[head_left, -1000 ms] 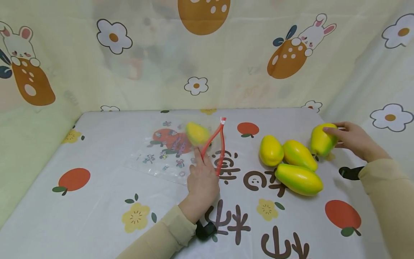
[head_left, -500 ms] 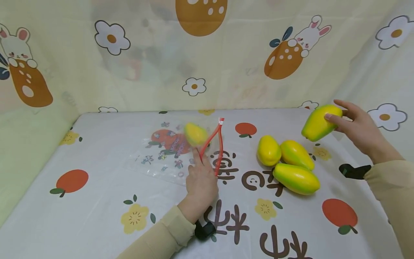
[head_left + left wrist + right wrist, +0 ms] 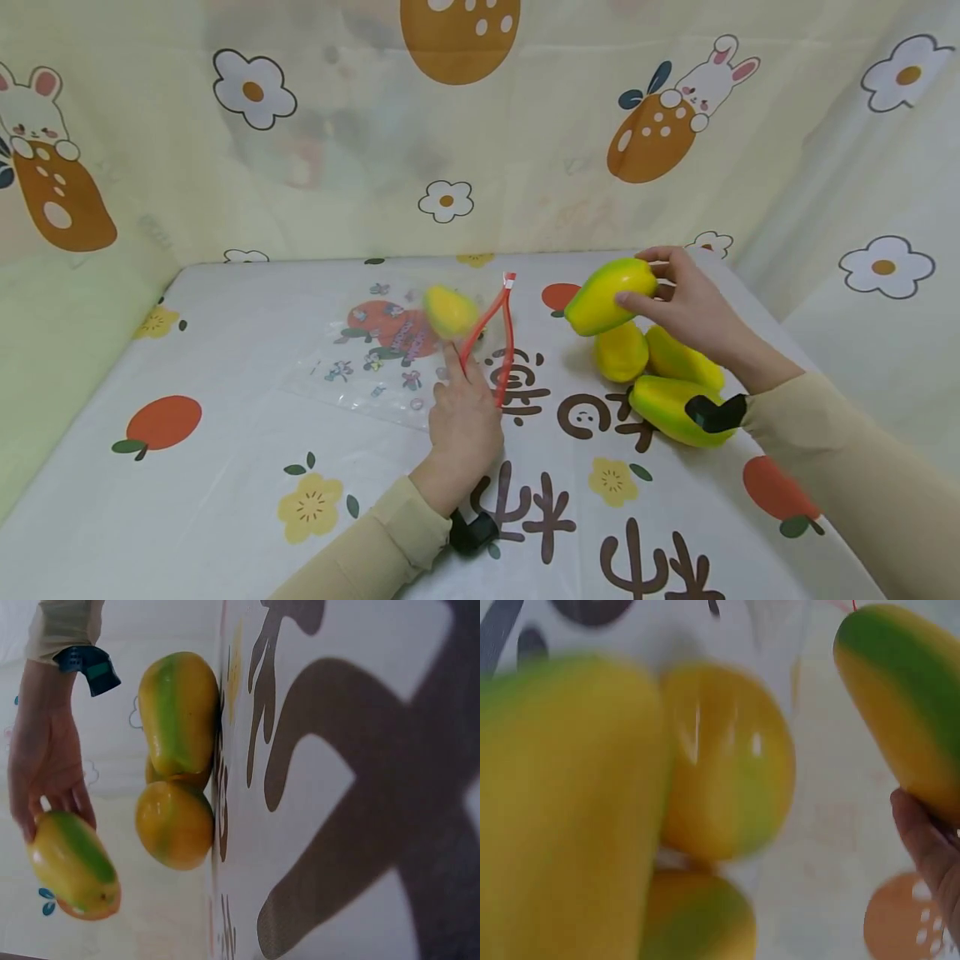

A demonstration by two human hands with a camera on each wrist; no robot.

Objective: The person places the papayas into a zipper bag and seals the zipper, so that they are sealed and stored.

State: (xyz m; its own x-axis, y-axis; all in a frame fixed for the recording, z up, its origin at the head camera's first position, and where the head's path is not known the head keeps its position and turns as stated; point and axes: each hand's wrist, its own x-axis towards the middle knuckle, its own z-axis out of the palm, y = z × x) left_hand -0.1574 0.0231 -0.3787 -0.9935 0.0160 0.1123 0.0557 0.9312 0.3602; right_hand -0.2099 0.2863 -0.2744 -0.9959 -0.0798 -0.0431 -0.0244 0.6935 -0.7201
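My right hand (image 3: 686,304) grips a yellow-green papaya (image 3: 611,296), its thumb on the near side, above the table. Below and beside it, several more papayas rest together, among them an upright-looking papaya (image 3: 621,353) and a long papaya (image 3: 667,408) partly hidden by the black wrist camera. My left hand (image 3: 467,425) holds the mouth of a clear printed plastic bag (image 3: 375,379) by its red drawstring (image 3: 507,333); the thumb is hidden. One papaya (image 3: 448,312) lies inside the bag. In the left wrist view the right hand (image 3: 52,765) holds its papaya (image 3: 73,862) away from the others.
A white patterned cloth (image 3: 217,500) covers the table. A pale curtain (image 3: 337,167) with rabbits and flowers hangs behind it and along the sides. In the right wrist view, a blurred papaya (image 3: 562,810) looms close to the camera.
My right hand has lifted the papaya from the table's right side and carried it left, over the other papayas. My left hand and the bag stay in place.
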